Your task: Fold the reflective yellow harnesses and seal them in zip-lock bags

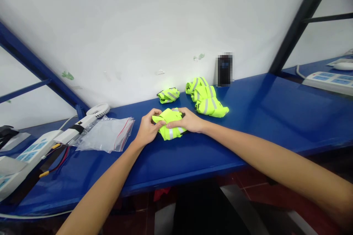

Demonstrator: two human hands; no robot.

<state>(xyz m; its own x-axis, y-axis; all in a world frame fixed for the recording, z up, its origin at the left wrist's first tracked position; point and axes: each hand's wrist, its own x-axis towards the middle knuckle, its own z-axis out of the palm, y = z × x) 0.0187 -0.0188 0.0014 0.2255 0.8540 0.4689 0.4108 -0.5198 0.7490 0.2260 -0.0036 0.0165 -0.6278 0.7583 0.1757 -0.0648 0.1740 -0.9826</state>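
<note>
A bundled neon-yellow reflective vest (171,132) with silver stripes is held between both hands above the blue table. My left hand (149,126) grips its left side, thumb on top. From the right, my right hand (187,120) holds the same bundle, its thumb pressed across the front and its fingers behind, partly hidden. Behind them, near the wall, lies a small rolled neon bundle (168,96). Several more neon bundles (206,97) sit in a row to its right.
Clear plastic bags (106,134) lie on the blue table (165,170) at the left, beside a white fan (97,111), a power strip (35,150) and wires with yellow connectors (56,146). A dark pixelated object (224,69) leans on the wall. Another power strip (331,80) is at far right.
</note>
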